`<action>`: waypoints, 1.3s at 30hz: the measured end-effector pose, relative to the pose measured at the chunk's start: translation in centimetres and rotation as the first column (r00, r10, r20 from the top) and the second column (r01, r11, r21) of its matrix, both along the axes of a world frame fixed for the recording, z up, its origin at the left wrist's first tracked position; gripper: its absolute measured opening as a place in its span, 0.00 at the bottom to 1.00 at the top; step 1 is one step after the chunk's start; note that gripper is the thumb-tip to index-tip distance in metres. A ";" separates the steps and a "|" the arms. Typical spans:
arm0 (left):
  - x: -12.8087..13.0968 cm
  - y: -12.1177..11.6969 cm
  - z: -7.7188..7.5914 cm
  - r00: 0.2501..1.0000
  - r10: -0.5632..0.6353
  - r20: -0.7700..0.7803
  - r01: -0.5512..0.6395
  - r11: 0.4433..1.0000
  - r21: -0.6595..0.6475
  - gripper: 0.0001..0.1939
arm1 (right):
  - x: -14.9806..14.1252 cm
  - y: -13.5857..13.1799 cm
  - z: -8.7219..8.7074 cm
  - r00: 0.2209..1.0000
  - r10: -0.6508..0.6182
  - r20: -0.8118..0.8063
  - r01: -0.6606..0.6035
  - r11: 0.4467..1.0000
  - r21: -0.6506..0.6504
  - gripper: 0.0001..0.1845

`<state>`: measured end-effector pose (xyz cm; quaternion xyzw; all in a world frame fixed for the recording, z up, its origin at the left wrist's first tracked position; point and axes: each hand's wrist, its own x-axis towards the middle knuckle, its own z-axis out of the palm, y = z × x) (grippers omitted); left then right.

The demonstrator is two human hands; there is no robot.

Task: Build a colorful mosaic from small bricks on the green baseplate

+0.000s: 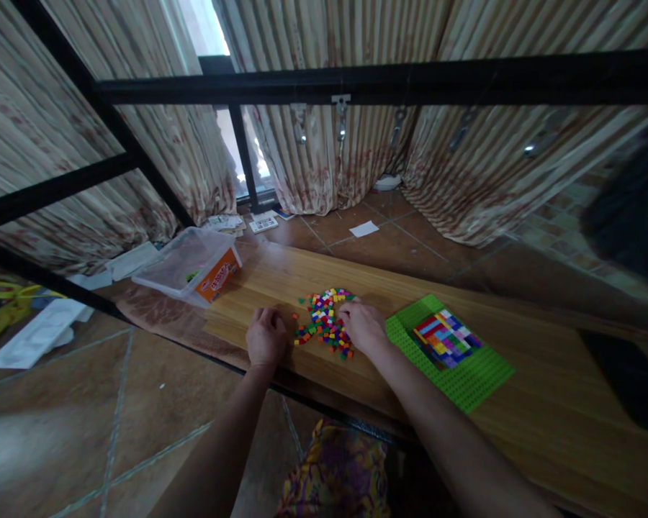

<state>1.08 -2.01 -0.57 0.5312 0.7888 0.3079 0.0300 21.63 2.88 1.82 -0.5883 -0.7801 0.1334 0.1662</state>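
Note:
A loose pile of small colourful building bricks (324,311) lies on the wooden bench top between my hands. My left hand (266,337) rests at the pile's left side, its fingers curled in; whatever they may hold is hidden. At the pile's right edge, my right hand (361,324) reaches in with fingers pinched together, and I cannot see what is between them. Right of that hand lies a green studded baseplate (410,316). On it sits a block of many-coloured bricks (447,338), fitted side by side.
A clear plastic box (181,266) with an orange label stands at the bench's left end, a little green inside it. A dark flat object (623,378) lies at the right. A black metal bar (356,90) crosses above the bench, with curtains (329,158) behind.

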 end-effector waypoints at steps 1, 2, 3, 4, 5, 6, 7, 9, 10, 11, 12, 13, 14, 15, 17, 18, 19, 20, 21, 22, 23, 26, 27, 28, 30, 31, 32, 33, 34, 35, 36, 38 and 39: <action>0.0 0.0 0.0 1.000 0.001 0.000 -0.001 1.000 -0.001 0.09 | 0.2 0.1 0.0 1.000 0.010 0.015 -0.010 1.000 -0.006 0.12; 0.0 0.0 0.1 1.000 0.000 0.001 0.000 1.000 -0.001 0.09 | 0.3 0.1 0.1 1.000 0.017 0.026 -0.017 1.000 -0.011 0.13; 0.1 0.0 0.1 1.000 -0.002 0.003 0.002 1.000 -0.001 0.09 | 0.5 0.2 0.1 0.999 0.018 0.034 -0.017 1.000 -0.013 0.13; 0.1 -0.1 0.2 1.000 -0.004 0.004 0.004 1.000 -0.001 0.09 | 0.6 0.2 0.2 0.999 0.015 0.039 -0.014 1.000 -0.016 0.13; 0.1 -0.1 0.2 1.000 -0.005 0.005 0.005 1.000 -0.001 0.09 | 0.7 0.2 0.3 0.999 0.010 0.043 -0.010 1.000 -0.018 0.14; 0.1 -0.1 0.3 1.000 -0.006 0.005 0.006 1.000 -0.001 0.09 | 0.7 0.2 0.4 0.999 0.004 0.045 -0.003 1.000 -0.020 0.15; 0.1 -0.1 0.3 1.000 -0.005 0.005 0.005 1.000 0.000 0.09 | 0.7 0.2 0.5 0.999 -0.006 0.048 0.007 1.000 -0.027 0.16; 0.1 -0.1 0.2 1.000 -0.001 0.001 0.001 1.000 0.003 0.09 | 0.6 0.1 0.9 0.998 -0.028 0.060 0.031 0.998 -0.058 0.15; 0.1 0.0 0.1 1.000 0.003 -0.003 -0.003 1.000 0.006 0.09 | 0.5 0.1 1.1 0.997 -0.037 0.070 0.042 0.996 -0.082 0.15; 0.1 0.0 0.1 1.000 0.006 -0.006 -0.006 1.000 0.010 0.10 | 0.2 0.0 1.3 0.996 -0.045 0.082 0.054 0.993 -0.107 0.14; 0.1 0.0 0.0 1.000 0.008 -0.010 -0.008 1.000 0.014 0.10 | 0.0 -0.1 1.5 0.994 -0.056 0.095 0.068 0.989 -0.130 0.14; 0.1 0.0 0.0 1.000 0.010 -0.014 -0.010 1.000 0.017 0.10 | -0.3 -0.2 1.7 0.992 -0.066 0.109 0.082 0.986 -0.147 0.14; 0.0 0.1 0.0 1.000 0.010 -0.017 -0.010 1.000 0.019 0.10 | -0.7 -0.3 1.9 0.990 -0.074 0.122 0.093 0.983 -0.161 0.14; 0.0 0.1 -0.1 1.000 0.009 -0.020 -0.009 1.000 0.020 0.10 | -1.0 -0.3 2.0 0.988 -0.079 0.134 0.101 0.980 -0.172 0.14; 0.0 0.1 0.0 1.000 0.009 -0.025 -0.009 1.000 0.021 0.10 | -1.7 -0.4 2.2 0.986 -0.082 0.147 0.110 0.975 -0.194 0.14; 0.0 0.1 0.0 1.000 0.010 -0.029 -0.010 1.000 0.020 0.10 | -1.9 -0.4 2.4 0.986 -0.082 0.149 0.111 0.973 -0.201 0.14; 0.0 0.1 0.0 0.999 0.011 -0.033 -0.011 1.000 0.018 0.10 | -2.1 -0.4 2.5 0.985 -0.083 0.148 0.113 0.972 -0.205 0.14; 0.0 0.1 0.1 0.999 0.012 -0.037 -0.012 1.000 0.015 0.10 | -2.2 -0.4 2.7 0.985 -0.088 0.149 0.118 0.972 -0.204 0.14; 0.0 0.1 0.1 0.999 0.012 -0.040 -0.012 1.000 0.011 0.10 | -2.2 -0.5 2.9 0.986 -0.092 0.142 0.119 0.974 -0.194 0.14; 0.0 0.1 0.1 0.999 0.012 -0.043 -0.011 1.000 0.008 0.10 | -2.1 -0.6 3.1 0.989 -0.092 0.119 0.112 0.978 -0.173 0.14; 0.0 0.1 0.1 0.999 0.012 -0.045 -0.011 1.000 0.005 0.11 | -1.9 -0.9 3.3 0.993 -0.091 0.074 0.101 0.984 -0.146 0.14; -0.1 0.2 0.2 0.999 0.013 -0.046 -0.013 1.000 -0.001 0.11 | -0.8 -2.5 3.4 0.974 -0.090 -0.209 0.078 0.995 -0.066 0.12; -0.1 0.2 0.3 0.999 0.012 -0.045 -0.013 1.000 -0.001 0.11 | -0.3 -3.3 3.3 0.935 -0.094 -0.342 0.074 0.995 -0.070 0.11; -0.1 0.2 0.3 0.999 0.010 -0.045 -0.010 1.000 0.000 0.11 | 0.1 -4.3 3.1 0.872 -0.109 -0.477 0.068 0.992 -0.103 0.11; -0.1 0.2 0.3 0.999 0.008 -0.045 -0.008 1.000 0.001 0.11 | 1.1 -6.6 2.5 0.663 -0.188 -0.725 0.010 0.970 -0.242 0.11; -0.1 0.2 0.3 0.999 0.010 -0.045 -0.010 1.000 0.001 0.11 | 1.6 -7.9 2.3 0.528 -0.268 -0.806 -0.031 0.942 -0.334 0.12; -0.1 0.2 0.3 0.999 0.013 -0.045 -0.013 1.000 0.001 0.11 | 2.2 -9.1 2.1 0.413 -0.350 -0.841 -0.077 0.906 -0.415 0.13; -0.1 0.2 0.2 0.999 0.015 -0.046 -0.015 1.000 0.003 0.11 | 2.8 -10.2 2.0 0.307 -0.430 -0.849 -0.117 0.868 -0.482 0.15; -0.2 0.2 0.2 0.999 0.016 -0.047 -0.016 1.000 0.004 0.11 | 3.5 -11.2 2.0 0.204 -0.507 -0.838 -0.142 0.831 -0.537 0.16; -0.2 0.2 0.2 0.999 0.015 -0.050 -0.014 1.000 0.007 0.11 | 4.3 -12.1 2.1 0.118 -0.571 -0.813 -0.162 0.797 -0.583 0.16; -0.2 0.3 0.2 0.998 0.012 -0.054 -0.012 1.000 0.009 0.11 | 5.1 -12.9 2.2 0.052 -0.618 -0.784 -0.178 0.767 -0.616 0.17; -0.2 0.3 0.3 0.998 0.005 -0.065 -0.004 1.000 0.008 0.11 | 7.1 -13.9 2.4 -0.027 -0.676 -0.736 -0.177 0.728 -0.662 0.17; -0.2 0.3 0.3 0.998 0.003 -0.069 -0.003 1.000 0.006 0.11 | 8.1 -14.3 2.4 -0.040 -0.688 -0.725 -0.158 0.721 -0.675 0.18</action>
